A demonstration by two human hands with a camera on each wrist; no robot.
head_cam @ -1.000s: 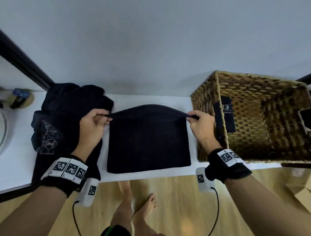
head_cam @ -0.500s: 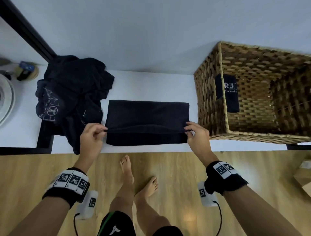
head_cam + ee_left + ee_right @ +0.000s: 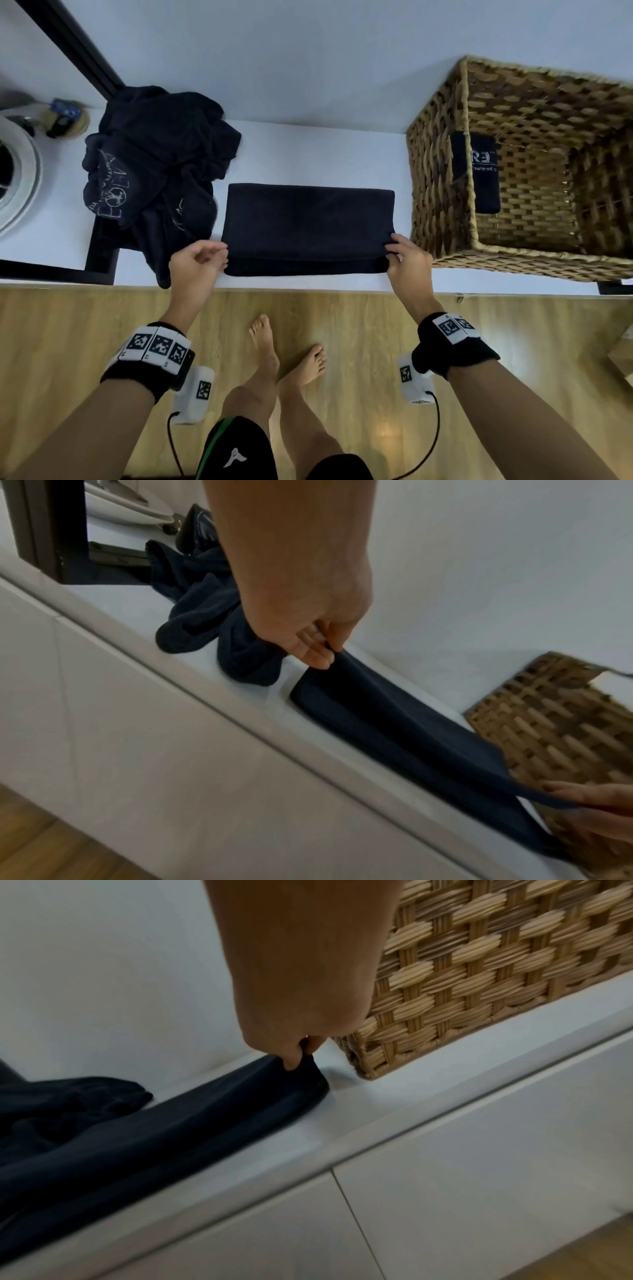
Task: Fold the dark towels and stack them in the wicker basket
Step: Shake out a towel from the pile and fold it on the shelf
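A dark towel [image 3: 308, 222] lies folded on the white counter [image 3: 308, 154], its top layer reaching almost to the near edge. My left hand [image 3: 202, 257] pinches the near left corner of that top layer, seen also in the left wrist view as my left hand [image 3: 318, 653] on the towel [image 3: 394, 723]. At the near right corner my right hand [image 3: 400, 251] pinches the same layer; in the right wrist view my right hand [image 3: 298, 1053] pinches the towel [image 3: 205, 1110]. The wicker basket [image 3: 442, 192] stands to the right, and a dark label hangs over its left wall.
A heap of crumpled dark towels [image 3: 154, 171] lies left of the folded one. Farther left stand white plates [image 3: 20, 178] and a small jar [image 3: 66, 118]. Below the counter edge are the wooden floor [image 3: 359, 325] and the person's bare feet [image 3: 267, 342].
Both hands drew the towel's far edge toward me over the near half, folding it in two. Since half a second ago they have barely moved.
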